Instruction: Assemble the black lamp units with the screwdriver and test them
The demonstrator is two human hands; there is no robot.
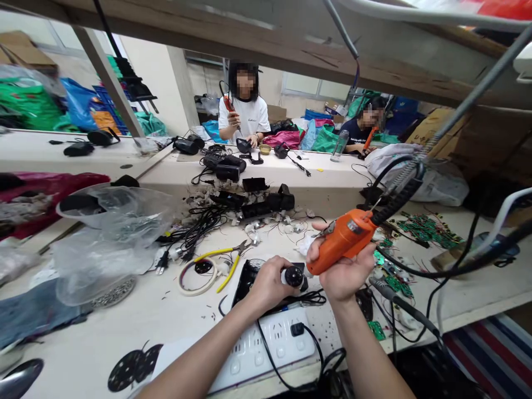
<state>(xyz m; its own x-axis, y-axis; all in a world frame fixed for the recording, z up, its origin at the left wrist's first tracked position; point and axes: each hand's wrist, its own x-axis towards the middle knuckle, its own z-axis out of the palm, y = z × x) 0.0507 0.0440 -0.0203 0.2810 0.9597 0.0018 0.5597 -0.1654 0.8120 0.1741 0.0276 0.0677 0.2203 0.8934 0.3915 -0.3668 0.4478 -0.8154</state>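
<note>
My left hand (272, 282) is closed around a small cylindrical part with a dark round end (293, 276), above an open black casing (246, 281). In my right hand (347, 271) lies an orange electric screwdriver (343, 241), held on the palm with the fingers around it. Its cable end points up and right, and its other end points toward the part in my left hand. Yellow-handled pliers (233, 263) and a roll of tape (199, 277) lie left of the casing. A white power strip (270, 343) sits below my hands.
Green circuit boards (432, 230) and cables lie at the right. Black housings (270, 202) and cords are heaped ahead. Clear plastic bags (112, 238) and a pile of screws (114, 291) are at the left. Two people (249, 119) sit across the bench. A spring-covered cable (415, 160) hangs at the right.
</note>
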